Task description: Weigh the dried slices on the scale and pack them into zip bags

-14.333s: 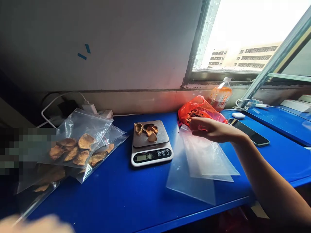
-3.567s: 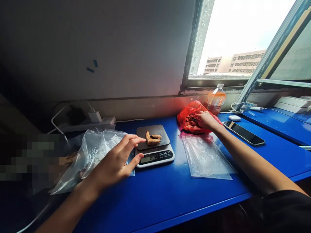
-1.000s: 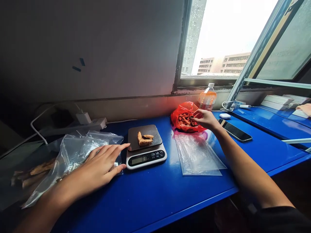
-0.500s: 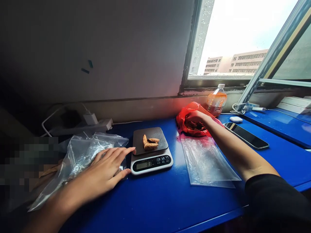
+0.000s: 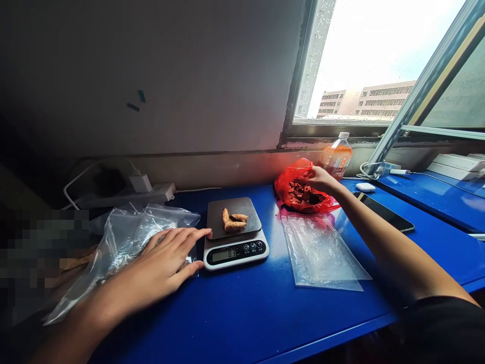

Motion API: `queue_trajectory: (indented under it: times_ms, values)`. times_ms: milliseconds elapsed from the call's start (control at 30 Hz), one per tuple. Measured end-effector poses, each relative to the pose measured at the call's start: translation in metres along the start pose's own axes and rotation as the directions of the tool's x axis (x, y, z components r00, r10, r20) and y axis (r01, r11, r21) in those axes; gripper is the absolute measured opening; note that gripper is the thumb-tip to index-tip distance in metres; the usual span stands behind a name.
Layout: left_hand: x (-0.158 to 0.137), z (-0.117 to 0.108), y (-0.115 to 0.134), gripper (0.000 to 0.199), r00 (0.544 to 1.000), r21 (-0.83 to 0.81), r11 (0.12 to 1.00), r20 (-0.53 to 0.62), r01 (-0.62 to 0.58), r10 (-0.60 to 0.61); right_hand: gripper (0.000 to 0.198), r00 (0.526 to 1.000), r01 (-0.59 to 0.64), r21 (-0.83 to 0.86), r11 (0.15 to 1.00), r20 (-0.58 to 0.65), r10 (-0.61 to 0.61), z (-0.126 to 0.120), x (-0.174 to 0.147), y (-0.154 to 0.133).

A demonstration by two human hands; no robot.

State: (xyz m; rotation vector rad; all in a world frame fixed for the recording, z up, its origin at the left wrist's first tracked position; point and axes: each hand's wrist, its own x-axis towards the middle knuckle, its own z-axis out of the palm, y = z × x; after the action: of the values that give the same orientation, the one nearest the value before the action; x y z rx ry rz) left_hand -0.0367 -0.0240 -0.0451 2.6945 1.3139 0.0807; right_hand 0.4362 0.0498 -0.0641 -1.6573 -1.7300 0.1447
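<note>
My left hand (image 5: pixel 176 255) lies open, fingers stretched out, with its fingertips at the left edge of a kitchen scale (image 5: pixel 237 255). Three brown, rough-skinned, curved dried pieces (image 5: pixel 234 221) rest on the grey weighing plate; the display seems to read 83 or 8.3. Over the mouth of a red plastic bag (image 5: pixel 282 189) is my right hand (image 5: pixel 320 179), its fingers drawn together. What they pinch, if anything, I cannot make out. Dark, dried pieces (image 5: pixel 301 193) fill the bag.
Clear zip bags (image 5: pixel 129 237) lie under and beside my left hand. Flat clear bags (image 5: pixel 322 253) lie before the red bag. Behind it stands a drink bottle (image 5: pixel 337 154); a phone (image 5: pixel 386 212) and white earbud case (image 5: pixel 366 187) lie right. A power strip (image 5: pixel 159 193) sits along the wall.
My right hand has risen out of the red bag's contents and shifted right toward its rim, so more of the dried pieces show. My left hand and the scale stay as they were.
</note>
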Motion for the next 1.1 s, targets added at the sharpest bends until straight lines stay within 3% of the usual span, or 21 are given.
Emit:
queue_trajectory:
  times_ms: [200,400,500,600,667,767,867,933,1033,1100]
  values:
    - [0.001,0.001,-0.002,0.058,1.000,0.006,1.000,0.000,-0.009,0.009,0.044,0.993,-0.101,0.404,0.909,-0.014,0.116,-0.003,-0.031,-0.004]
    - [0.003,0.000,-0.003,0.058,1.000,0.015,1.000,0.007,-0.010,0.010,0.032,0.950,-0.108,0.414,0.904,-0.226,0.217,0.006,-0.026,-0.002]
    - [0.003,-0.001,-0.002,0.059,1.000,0.020,1.000,0.014,-0.011,0.011,0.026,0.936,-0.103,0.418,0.903,-0.266,0.230,0.005,-0.026,-0.006]
    - [0.002,-0.002,0.000,0.059,1.000,0.022,1.000,0.023,-0.018,0.017,0.026,0.955,-0.119,0.445,0.887,-0.192,0.225,-0.001,-0.034,-0.020]
    - [0.002,-0.003,0.000,0.059,0.999,0.025,1.000,0.032,-0.007,0.006,0.030,0.982,-0.149,0.481,0.864,-0.034,0.188,-0.008,-0.043,-0.038]
    - [0.001,0.000,-0.002,0.061,0.999,0.036,0.999,0.040,0.010,-0.011,0.036,0.974,-0.212,0.576,0.789,0.195,0.119,-0.009,-0.056,-0.073]
    - [0.000,0.004,-0.004,0.071,0.998,0.054,0.997,0.030,0.047,-0.049,0.033,0.975,-0.212,0.659,0.722,0.190,0.112,0.015,-0.067,-0.111]
    - [-0.001,0.008,-0.007,0.077,0.998,0.065,0.996,0.012,0.067,-0.068,0.030,0.984,-0.178,0.663,0.727,0.145,0.108,0.042,-0.072,-0.133]
    - [-0.002,0.013,-0.012,0.077,0.998,0.068,0.996,-0.032,0.052,-0.050,0.020,0.997,-0.080,0.535,0.841,0.056,0.060,0.081,-0.075,-0.154]
    - [-0.003,0.016,-0.015,0.076,0.998,0.070,0.997,-0.054,0.039,-0.035,0.010,0.999,-0.010,0.414,0.910,0.033,-0.004,0.092,-0.075,-0.162]
